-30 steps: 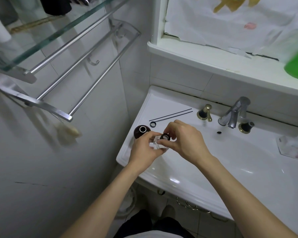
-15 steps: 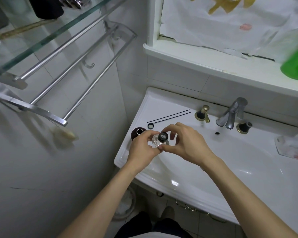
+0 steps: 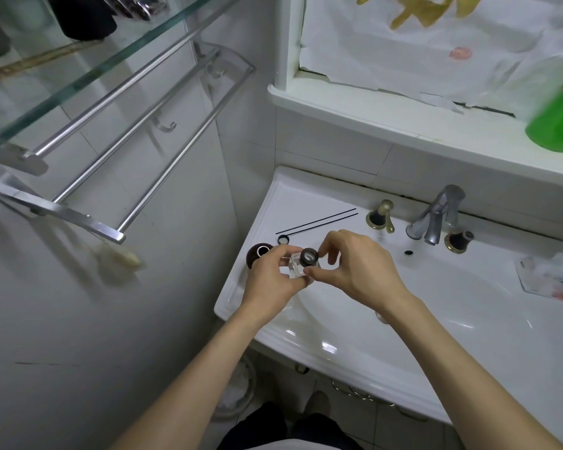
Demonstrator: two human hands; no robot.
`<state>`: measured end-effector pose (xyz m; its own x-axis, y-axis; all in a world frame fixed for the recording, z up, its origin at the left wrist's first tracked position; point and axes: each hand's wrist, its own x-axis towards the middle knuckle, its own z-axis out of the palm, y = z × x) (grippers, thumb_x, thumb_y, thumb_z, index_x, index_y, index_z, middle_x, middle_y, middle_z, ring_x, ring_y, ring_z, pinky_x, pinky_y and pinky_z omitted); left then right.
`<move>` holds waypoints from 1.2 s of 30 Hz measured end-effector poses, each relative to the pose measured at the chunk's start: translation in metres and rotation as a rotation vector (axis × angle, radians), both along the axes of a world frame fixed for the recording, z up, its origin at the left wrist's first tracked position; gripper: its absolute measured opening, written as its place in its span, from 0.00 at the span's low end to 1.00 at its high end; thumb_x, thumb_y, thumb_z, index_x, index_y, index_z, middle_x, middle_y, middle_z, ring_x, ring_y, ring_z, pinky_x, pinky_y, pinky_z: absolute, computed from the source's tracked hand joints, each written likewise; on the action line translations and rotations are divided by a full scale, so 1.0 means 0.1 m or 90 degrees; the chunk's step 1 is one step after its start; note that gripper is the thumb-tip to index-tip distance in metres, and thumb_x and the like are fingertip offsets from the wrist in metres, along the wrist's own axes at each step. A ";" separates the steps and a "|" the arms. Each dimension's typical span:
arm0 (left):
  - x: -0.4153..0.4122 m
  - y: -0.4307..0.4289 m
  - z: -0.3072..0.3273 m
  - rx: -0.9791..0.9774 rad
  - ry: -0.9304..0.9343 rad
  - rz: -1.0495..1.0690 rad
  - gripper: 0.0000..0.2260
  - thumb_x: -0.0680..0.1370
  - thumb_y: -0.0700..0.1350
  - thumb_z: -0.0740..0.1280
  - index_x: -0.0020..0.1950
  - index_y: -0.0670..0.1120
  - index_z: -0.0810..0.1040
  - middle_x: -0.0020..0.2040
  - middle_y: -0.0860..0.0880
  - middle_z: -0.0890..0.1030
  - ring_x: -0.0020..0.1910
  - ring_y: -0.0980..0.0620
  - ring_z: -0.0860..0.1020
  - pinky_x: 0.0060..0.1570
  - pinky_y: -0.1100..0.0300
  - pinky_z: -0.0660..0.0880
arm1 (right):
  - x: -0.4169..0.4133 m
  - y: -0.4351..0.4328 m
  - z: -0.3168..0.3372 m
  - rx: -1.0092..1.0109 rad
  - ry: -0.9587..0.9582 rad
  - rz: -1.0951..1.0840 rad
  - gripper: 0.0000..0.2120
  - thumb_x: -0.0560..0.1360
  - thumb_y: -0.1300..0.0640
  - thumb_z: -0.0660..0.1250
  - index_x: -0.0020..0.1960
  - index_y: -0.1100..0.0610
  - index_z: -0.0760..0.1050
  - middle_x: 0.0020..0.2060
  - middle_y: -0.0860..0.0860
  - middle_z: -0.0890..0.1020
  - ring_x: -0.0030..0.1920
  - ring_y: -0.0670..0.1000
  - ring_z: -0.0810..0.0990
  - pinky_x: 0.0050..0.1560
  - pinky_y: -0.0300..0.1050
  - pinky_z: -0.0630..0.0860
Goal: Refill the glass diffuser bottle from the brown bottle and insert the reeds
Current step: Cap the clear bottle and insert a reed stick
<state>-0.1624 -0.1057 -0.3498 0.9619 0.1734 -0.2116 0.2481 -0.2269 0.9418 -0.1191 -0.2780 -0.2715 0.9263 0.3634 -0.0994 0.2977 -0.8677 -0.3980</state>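
No legible text, label or number anywhere

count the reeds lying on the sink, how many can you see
2. Both black reeds lie side by side on the sink's back left ledge: the farther reed and the nearer reed. None seems hidden.

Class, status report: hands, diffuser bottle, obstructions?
Left hand grips glass bottle. Right hand at its black collar. Reeds lying on sink ledge. Nothing blocking.

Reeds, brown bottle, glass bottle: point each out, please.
reeds (image 3: pixel 317 220), head view, mid-length of the pair
brown bottle (image 3: pixel 252 254), head view, shoulder left of its mouth
glass bottle (image 3: pixel 294 269), head view, clear body below the collar
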 end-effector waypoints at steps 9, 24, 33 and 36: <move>0.01 0.05 0.02 0.002 -0.001 -0.006 0.19 0.71 0.43 0.83 0.60 0.54 0.84 0.52 0.60 0.85 0.57 0.56 0.84 0.60 0.49 0.83 | 0.02 0.08 0.01 -0.004 -0.001 0.021 0.16 0.72 0.36 0.72 0.56 0.42 0.79 0.44 0.42 0.78 0.44 0.46 0.78 0.35 0.42 0.66; 0.06 0.10 0.06 -0.003 -0.019 -0.005 0.18 0.71 0.44 0.82 0.54 0.61 0.82 0.52 0.58 0.86 0.55 0.56 0.84 0.58 0.47 0.83 | 0.10 0.18 0.02 -0.031 -0.048 -0.010 0.25 0.68 0.27 0.71 0.50 0.46 0.75 0.42 0.41 0.80 0.42 0.47 0.79 0.35 0.44 0.67; 0.11 0.11 0.09 -0.003 -0.021 -0.005 0.16 0.71 0.43 0.81 0.54 0.57 0.84 0.48 0.57 0.87 0.52 0.52 0.85 0.56 0.45 0.83 | 0.09 0.28 0.05 -0.035 -0.083 -0.019 0.21 0.71 0.31 0.70 0.47 0.47 0.74 0.40 0.43 0.79 0.42 0.49 0.79 0.33 0.44 0.63; 0.13 0.12 0.09 -0.010 -0.015 0.001 0.17 0.71 0.42 0.81 0.55 0.56 0.84 0.49 0.57 0.87 0.53 0.51 0.85 0.58 0.45 0.83 | 0.09 0.25 0.06 0.004 -0.082 -0.009 0.24 0.69 0.29 0.71 0.56 0.44 0.76 0.45 0.41 0.80 0.43 0.48 0.80 0.35 0.44 0.66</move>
